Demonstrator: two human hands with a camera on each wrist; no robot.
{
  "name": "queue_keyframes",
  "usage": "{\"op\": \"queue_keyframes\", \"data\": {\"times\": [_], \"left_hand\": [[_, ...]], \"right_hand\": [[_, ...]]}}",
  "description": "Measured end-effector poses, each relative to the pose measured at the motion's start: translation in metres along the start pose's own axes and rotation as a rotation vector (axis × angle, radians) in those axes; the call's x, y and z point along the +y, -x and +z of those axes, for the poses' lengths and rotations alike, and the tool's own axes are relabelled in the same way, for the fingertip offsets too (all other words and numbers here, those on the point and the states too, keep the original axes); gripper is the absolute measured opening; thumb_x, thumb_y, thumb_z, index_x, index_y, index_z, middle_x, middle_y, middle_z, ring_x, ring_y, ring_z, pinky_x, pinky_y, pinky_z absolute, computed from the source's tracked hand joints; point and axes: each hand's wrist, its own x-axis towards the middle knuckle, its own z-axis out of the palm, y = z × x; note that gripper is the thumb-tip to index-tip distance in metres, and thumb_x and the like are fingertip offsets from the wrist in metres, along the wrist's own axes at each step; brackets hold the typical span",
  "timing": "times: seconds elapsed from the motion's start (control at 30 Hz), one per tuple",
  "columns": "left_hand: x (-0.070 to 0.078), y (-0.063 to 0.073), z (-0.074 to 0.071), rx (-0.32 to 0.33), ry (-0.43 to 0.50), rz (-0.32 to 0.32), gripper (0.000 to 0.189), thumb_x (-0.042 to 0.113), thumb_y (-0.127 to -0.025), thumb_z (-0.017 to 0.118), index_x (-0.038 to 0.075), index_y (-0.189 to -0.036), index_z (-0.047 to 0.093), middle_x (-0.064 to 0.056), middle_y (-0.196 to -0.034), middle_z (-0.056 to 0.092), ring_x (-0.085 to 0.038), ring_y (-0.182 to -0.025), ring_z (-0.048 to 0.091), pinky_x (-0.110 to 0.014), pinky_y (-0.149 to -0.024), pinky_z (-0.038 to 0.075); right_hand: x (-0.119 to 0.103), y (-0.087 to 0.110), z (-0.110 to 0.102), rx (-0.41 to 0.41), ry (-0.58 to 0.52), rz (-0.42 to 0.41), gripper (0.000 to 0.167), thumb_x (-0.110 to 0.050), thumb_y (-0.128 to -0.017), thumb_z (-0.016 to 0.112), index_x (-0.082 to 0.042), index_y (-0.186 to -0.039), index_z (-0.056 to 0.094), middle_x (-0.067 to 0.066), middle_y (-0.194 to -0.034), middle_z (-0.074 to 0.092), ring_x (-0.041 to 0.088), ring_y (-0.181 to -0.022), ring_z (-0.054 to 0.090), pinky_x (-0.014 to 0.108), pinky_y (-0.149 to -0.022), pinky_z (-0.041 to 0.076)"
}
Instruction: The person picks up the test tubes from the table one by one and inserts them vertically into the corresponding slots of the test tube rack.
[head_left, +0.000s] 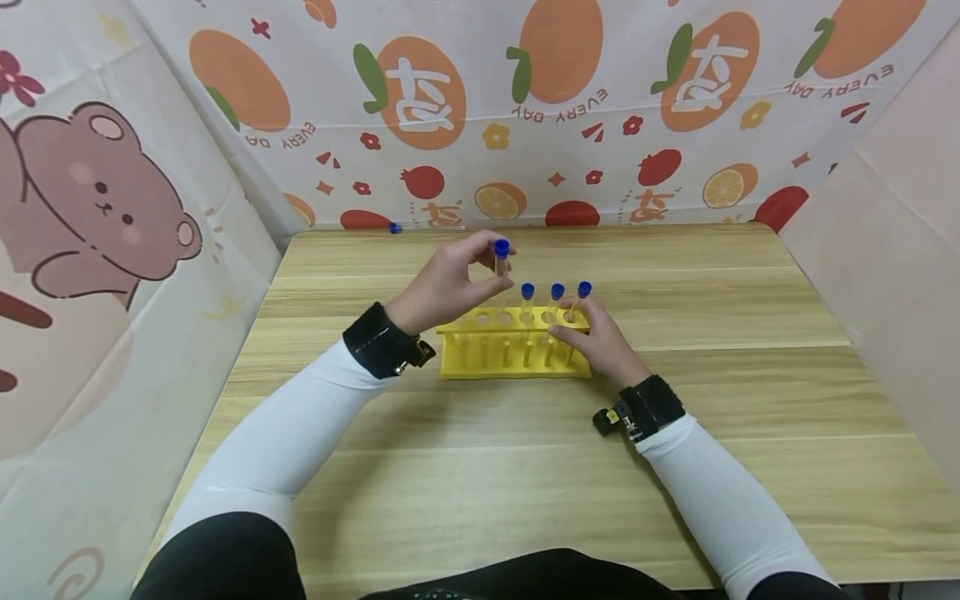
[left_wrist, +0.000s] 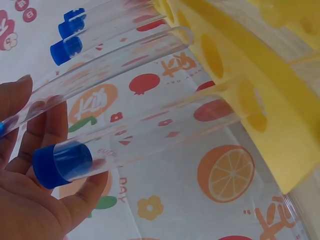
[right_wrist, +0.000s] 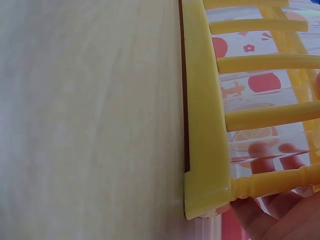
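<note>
My left hand (head_left: 450, 279) pinches a clear test tube (left_wrist: 107, 70) with a blue cap (head_left: 502, 247) between thumb and fingers, above the yellow test tube rack (head_left: 517, 369). Its rounded bottom sits close to the rack's top; whether it touches I cannot tell. Another capped tube (left_wrist: 150, 135) is at the rack's left end, in front of the palm in the left wrist view; the hand hides it in the head view. Three capped tubes (head_left: 527, 292) stand toward the right. My right hand (head_left: 603, 342) grips the rack's right end, fingers (right_wrist: 262, 157) behind it.
Another blue-capped tube (head_left: 395, 227) lies along the back edge of the wooden table (head_left: 480, 475). Fruit-printed cloth (head_left: 487, 125) hangs behind the table, with a bear-printed cloth (head_left: 97, 192) on the left and a pale sheet (head_left: 892, 242) on the right.
</note>
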Motion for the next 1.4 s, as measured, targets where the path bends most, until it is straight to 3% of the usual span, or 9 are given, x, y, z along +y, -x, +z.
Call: {"op": "queue_keyframes", "data": {"times": [0.47, 1.03, 1.4], "left_hand": [[-0.0018, 0.0009, 0.006, -0.06, -0.003, -0.018, 0.03, 0.008, -0.086, 0.075, 0.005, -0.112, 0.06, -0.003, -0.094, 0.066, -0.017, -0.088, 0.067, -0.035, -0.088, 0.056], [0.0005, 0.0009, 0.0057, -0.216, -0.162, -0.124, 0.02, 0.025, -0.092, 0.07, 0.012, -0.106, 0.067, 0.003, -0.097, 0.071, -0.01, -0.089, 0.066, -0.025, -0.084, 0.055], [0.0007, -0.0005, 0.0043, -0.312, -0.157, -0.136, 0.019, 0.017, -0.091, 0.071, 0.007, -0.106, 0.07, -0.001, -0.099, 0.073, -0.012, -0.087, 0.068, -0.031, -0.084, 0.057]], "right_hand": [[-0.0003, 0.0026, 0.0008, -0.002, -0.013, -0.008, 0.057, -0.043, -0.091, 0.067, -0.01, -0.134, 0.05, 0.009, -0.144, 0.042, 0.029, -0.144, 0.029, 0.058, -0.116, 0.023], [-0.0026, 0.0029, 0.0004, 0.006, -0.013, -0.009, 0.057, -0.044, -0.091, 0.067, -0.012, -0.134, 0.05, 0.007, -0.142, 0.04, 0.029, -0.144, 0.029, 0.056, -0.114, 0.028], [-0.0005, 0.0033, 0.0033, 0.031, -0.019, -0.004, 0.056, -0.044, -0.09, 0.068, -0.013, -0.133, 0.051, 0.007, -0.145, 0.04, 0.03, -0.146, 0.026, 0.059, -0.115, 0.025]]}}
